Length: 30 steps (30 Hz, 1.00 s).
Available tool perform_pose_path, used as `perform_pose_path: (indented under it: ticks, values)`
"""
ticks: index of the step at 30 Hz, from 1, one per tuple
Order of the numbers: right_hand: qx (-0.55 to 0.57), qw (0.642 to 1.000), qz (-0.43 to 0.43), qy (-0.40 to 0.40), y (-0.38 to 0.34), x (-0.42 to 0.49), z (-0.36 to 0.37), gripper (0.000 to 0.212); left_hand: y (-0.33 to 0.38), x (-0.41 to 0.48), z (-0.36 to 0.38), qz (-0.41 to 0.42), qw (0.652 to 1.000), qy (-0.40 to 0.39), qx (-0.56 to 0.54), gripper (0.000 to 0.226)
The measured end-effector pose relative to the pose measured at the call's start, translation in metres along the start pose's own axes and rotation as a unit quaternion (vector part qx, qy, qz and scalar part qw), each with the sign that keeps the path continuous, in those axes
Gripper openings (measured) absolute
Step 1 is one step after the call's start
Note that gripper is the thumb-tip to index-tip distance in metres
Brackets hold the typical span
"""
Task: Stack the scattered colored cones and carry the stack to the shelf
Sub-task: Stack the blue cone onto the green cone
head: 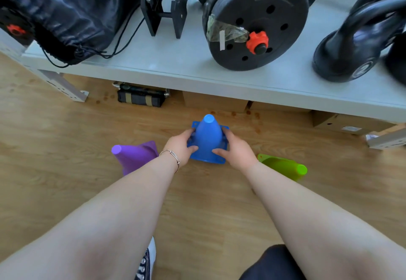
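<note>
- A pale grey shelf [175, 64] is running across the far side of the scene, low above a wooden floor [208, 209].
- A black drawstring bag [66, 16] is sitting at the far left of the shelf, a black dumbbell [257, 20] with an orange collar near the middle, and a black kettlebell [351, 44] at the far right.
- Cardboard boxes [216, 103] are lying under the shelf.
- Two bare forearms are reaching from the near edge toward the middle of the floor.
- A blue cone [207, 139] is standing upright on the floor, just in front of the shelf, between both hands.
- A purple cone [134, 156] is lying on its side just left of the blue one, tip pointing left.
- A green cone [283, 166] is lying on its side just right of it, tip pointing right.
- The left hand [179, 148], with a thin bracelet [172, 155] at the wrist, is clasping the left side of the blue cone's square base, fingers curled over the far edge and thumb pressing the near part.
- The right hand [236, 150] is clasping the right side of the base the same way, fingers wrapping the far edge, thumb on the near part.
</note>
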State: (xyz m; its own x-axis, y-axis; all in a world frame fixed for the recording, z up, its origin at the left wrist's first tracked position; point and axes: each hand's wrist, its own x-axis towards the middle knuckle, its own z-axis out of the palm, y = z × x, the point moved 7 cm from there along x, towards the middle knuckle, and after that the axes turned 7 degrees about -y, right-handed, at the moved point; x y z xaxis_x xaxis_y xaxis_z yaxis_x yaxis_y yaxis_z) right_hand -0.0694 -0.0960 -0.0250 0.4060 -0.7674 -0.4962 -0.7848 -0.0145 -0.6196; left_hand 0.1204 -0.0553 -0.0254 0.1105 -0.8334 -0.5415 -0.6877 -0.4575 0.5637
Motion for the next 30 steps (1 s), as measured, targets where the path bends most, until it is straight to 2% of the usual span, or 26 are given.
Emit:
perform_pose_path:
  ticks: [6,16,23,30]
  values:
    - [-0.002,0.999,-0.029,0.013,0.000,-0.042,-0.034,0.084,0.040,-0.044,0.005,0.016,0.997,0.022,-0.066,0.065]
    - [-0.012,0.997,-0.064,0.035,0.029,-0.110,-0.113,0.084,0.140,-0.102,0.012,0.091,0.992,0.053,-0.063,0.056]
    - [-0.005,0.997,-0.049,0.066,0.074,-0.143,-0.151,0.085,0.188,-0.108,0.043,0.124,0.989,0.029,-0.076,0.056]
    - [0.006,0.998,-0.021,0.054,0.120,-0.158,-0.153,0.086,0.204,-0.102,0.091,0.126,0.989,-0.017,-0.075,0.061]
